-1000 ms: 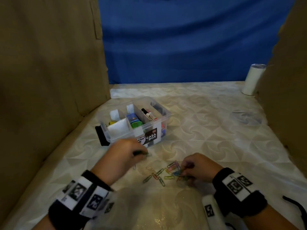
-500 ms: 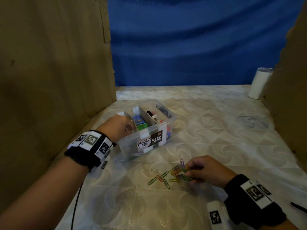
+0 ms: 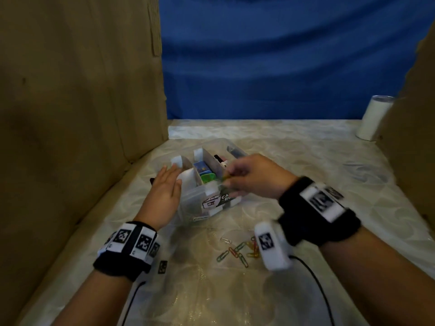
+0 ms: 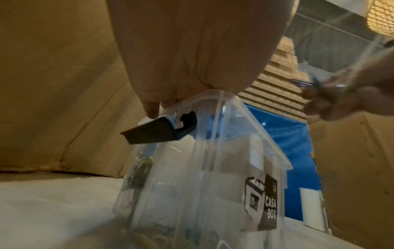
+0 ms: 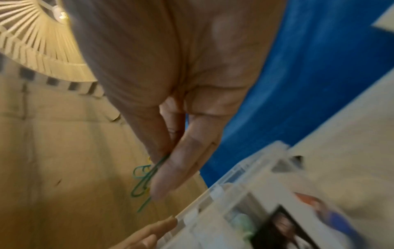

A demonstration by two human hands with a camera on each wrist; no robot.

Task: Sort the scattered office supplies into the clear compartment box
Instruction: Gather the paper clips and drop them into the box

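**Right hand carries paper clips over the box**

Since half a second ago, the right hand (image 3: pixel 256 176) has lifted off the table and come up over the near right part of the clear compartment box (image 3: pixel 188 208), while the left hand (image 3: pixel 164 191) has slid from over the left compartment to the box's left side.

Head view: the left hand lies flat, fingers straight and together, against the left wall of the box, holding nothing. The right hand is blurred; its fingertips are drawn together on something small and yellowish-green above the box's near rim. White dividers (image 3: pixel 209 163) split the box; a blue and green item (image 3: pixel 203 171) sits in a middle compartment and markers (image 3: pixel 220 160) in the right one. A loose cluster of coloured paper clips (image 3: pixel 237 251) lies on the patterned tablecloth (image 3: pixel 306 156) near the person, just in front of the box. A white cylinder (image 3: pixel 375 118) stands far right, beside a cardboard wall (image 3: pixel 70 114); a blue backdrop (image 3: pixel 282 55) closes the far side.

Left wrist view: straight fingertips (image 4: pixel 151 109) touch the box rim (image 4: pixel 213 94) above a dark latch (image 4: pixel 157 133). The label reads CASA BOX.

Right wrist view: thumb and fingers (image 5: pixel 170 168) pinch several green paper clips (image 5: pixel 142 178), hanging above the box's edge (image 5: pixel 234 173).
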